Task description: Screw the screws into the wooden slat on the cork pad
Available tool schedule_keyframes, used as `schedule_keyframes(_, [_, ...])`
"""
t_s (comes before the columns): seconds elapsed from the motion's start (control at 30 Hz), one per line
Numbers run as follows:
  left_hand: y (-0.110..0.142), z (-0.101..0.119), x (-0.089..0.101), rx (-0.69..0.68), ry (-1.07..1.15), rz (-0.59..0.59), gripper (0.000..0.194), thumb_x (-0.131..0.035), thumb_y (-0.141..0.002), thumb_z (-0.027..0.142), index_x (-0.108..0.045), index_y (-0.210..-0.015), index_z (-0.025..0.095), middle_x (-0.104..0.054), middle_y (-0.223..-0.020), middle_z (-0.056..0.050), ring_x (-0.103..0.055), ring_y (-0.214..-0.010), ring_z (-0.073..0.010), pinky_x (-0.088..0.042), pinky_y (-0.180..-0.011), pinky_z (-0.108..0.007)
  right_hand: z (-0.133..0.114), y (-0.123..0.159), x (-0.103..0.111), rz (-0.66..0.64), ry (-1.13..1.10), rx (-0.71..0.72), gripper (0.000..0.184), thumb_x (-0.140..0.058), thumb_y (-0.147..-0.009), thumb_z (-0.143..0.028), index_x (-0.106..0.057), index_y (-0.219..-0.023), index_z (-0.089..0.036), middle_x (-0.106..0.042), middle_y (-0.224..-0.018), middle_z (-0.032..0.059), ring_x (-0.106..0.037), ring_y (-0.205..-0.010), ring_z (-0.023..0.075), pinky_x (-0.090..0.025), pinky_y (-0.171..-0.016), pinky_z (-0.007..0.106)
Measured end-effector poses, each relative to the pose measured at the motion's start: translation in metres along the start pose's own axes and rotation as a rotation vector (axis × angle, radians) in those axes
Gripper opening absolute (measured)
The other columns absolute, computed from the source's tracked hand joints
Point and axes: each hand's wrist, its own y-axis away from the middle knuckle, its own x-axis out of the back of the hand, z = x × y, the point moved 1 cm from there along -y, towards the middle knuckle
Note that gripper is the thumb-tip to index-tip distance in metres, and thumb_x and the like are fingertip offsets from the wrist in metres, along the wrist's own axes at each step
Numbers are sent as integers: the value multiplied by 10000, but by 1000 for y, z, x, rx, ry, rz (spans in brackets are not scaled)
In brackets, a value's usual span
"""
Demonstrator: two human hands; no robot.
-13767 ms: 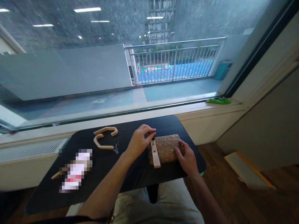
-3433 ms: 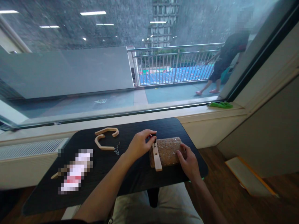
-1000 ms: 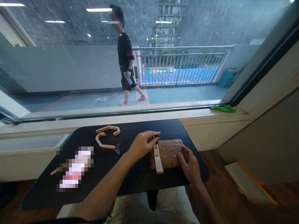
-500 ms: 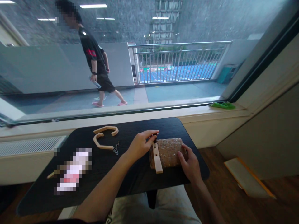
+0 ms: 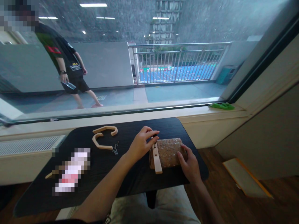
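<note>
A brown, speckled block in shiny clear wrap (image 5: 169, 152) lies on the black table. Across its left end rests a pale wooden strip (image 5: 157, 161) with holes in it. My left hand (image 5: 142, 141) is closed at the strip's far end, thumb and fingers pinched around a small dark piece that is mostly hidden. With thumb and fingers, my right hand (image 5: 190, 161) grips the right edge of the block. Left of my hands lie a curved wooden hook (image 5: 102, 146), a second wooden hook (image 5: 106, 128) and several metal screws (image 5: 115, 148).
A blurred-out pink and white item (image 5: 73, 171) is on the left part of the black table (image 5: 105, 177). The table meets a window sill (image 5: 130, 117) with a green cloth-like thing (image 5: 221, 106) on it. Beyond the glass a person (image 5: 67, 62) walks past a railing (image 5: 179, 63).
My left fingers have shifted slightly at the strip's far end. My right hand and the block stay in place. Outside, the person has walked to the left.
</note>
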Motion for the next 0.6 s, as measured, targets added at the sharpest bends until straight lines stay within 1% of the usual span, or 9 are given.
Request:
schedule_keyframes(0.17, [-1, -1, 0, -15, 17, 19, 246, -604, -909, 198, -727, -1121, 182, -659, -941, -59, -639, -859, -166, -535, -821, -298, 2, 0, -1, 10, -8, 6, 472, -544, -847, -495, -619, -1194, -182, -687, -1211, 151, -626, -1149, 315, -463, -1010, 510])
schedule_keyframes(0.37, [-3, -1, 1, -36, 36, -2, 254, -612, -900, 166, -723, -1129, 167, -715, -975, -73, -671, -880, -174, -539, -830, -299, 3, 0, -2, 10, -16, -1, 476, -541, -845, -506, -620, -1186, -184, -689, -1206, 148, -629, -1145, 312, -465, -1012, 501])
schedule_keyframes(0.5, [-4, -1, 2, -4, 6, -1, 300, -616, -895, 162, -698, -1184, 159, -740, -932, -70, -682, -814, -174, -546, -787, -301, 2, 0, -2, 9, -13, 3, 480, -541, -841, -513, -619, -1182, -183, -690, -1204, 150, -632, -1139, 317, -465, -1012, 510])
schedule_keyframes(0.6, [-3, 0, 3, 24, 1, -8, 280, -629, -883, 167, -714, -1151, 161, -760, -932, -71, -692, -794, -178, -556, -803, -313, 1, 0, -2, 5, -2, -2, 485, -534, -843, -516, -616, -1185, -182, -685, -1216, 152, -627, -1148, 319, -462, -1015, 515])
